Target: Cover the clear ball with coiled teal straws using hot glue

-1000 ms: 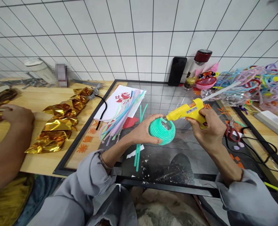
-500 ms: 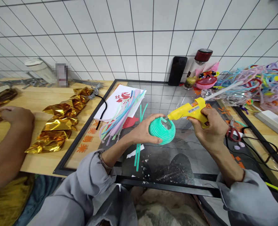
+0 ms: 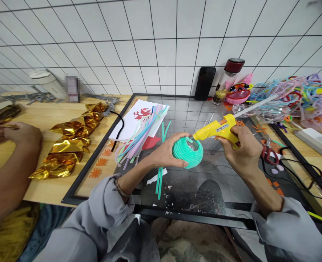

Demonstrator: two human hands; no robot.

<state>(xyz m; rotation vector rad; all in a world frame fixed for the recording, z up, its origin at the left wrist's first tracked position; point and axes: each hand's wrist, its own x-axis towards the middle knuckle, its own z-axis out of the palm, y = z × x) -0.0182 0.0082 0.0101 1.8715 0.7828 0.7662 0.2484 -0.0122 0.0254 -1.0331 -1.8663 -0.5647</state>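
My left hand (image 3: 168, 152) is wrapped around the left side of a round turquoise pot (image 3: 189, 156) made of coiled pipe cleaners, with an opening at its top. My right hand (image 3: 242, 147) grips a yellow hot glue gun (image 3: 215, 130), a long white glue stick (image 3: 256, 104) poking out of its rear. The gun's nozzle is at the pot's upper rim; whether it touches cannot be made out. Two turquoise pipe cleaners (image 3: 160, 180) lie on the glass below my left wrist. A bundle of pastel pipe cleaners (image 3: 141, 134) rests beyond it on white paper (image 3: 128, 117).
Red-handled scissors (image 3: 270, 154), a black cable and a white power strip (image 3: 317, 145) are at right, below a tangled heap of pipe cleaners (image 3: 317, 98). A phone (image 3: 205, 83) and a bottle (image 3: 229, 80) stand by the wall. Gold foil (image 3: 71, 145) lies left, beside another person's arm (image 3: 16, 156).
The glue gun's nozzle has shifted very slightly left along the pot's rim. My left hand keeps its hold. The other person's hands at the left have moved a little.
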